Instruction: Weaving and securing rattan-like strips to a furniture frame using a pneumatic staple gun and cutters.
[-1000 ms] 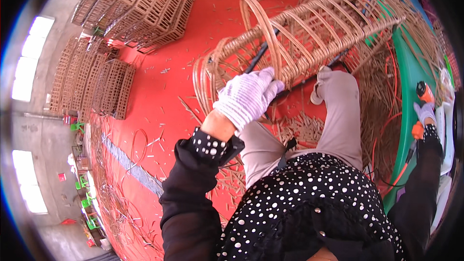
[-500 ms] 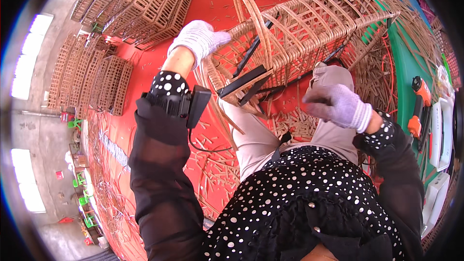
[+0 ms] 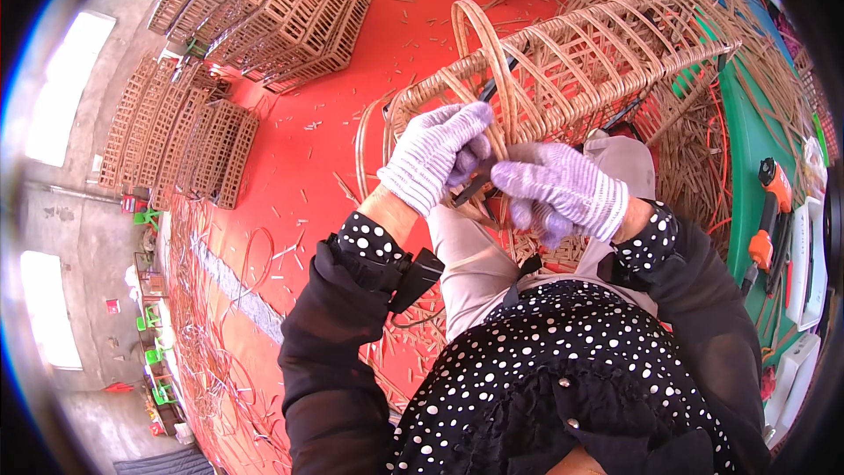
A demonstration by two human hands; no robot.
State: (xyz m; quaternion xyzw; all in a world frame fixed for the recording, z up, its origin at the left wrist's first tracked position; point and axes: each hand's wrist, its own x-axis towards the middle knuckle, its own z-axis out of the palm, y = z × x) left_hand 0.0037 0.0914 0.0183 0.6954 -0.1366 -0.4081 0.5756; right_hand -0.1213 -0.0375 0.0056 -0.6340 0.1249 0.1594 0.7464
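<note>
A long woven rattan basket frame lies across my lap, its open end toward me. My left hand, in a striped knit glove, is closed on a rattan strand at the frame's looped rim. My right hand, gloved the same way, is right beside it, fingers curled around a dark hand tool that pokes out between the two hands. Most of the tool is hidden by the gloves. A small black device is strapped to my left wrist.
Stacks of finished rattan frames stand on the red floor at upper left, with cut scraps and loose strands scattered about. On the right, a green surface holds an orange-and-black power tool and white objects.
My left hand came down from the upper left to the basket rim. My right hand moved left to meet it. The dark tool, lying bare before, is now between the hands.
</note>
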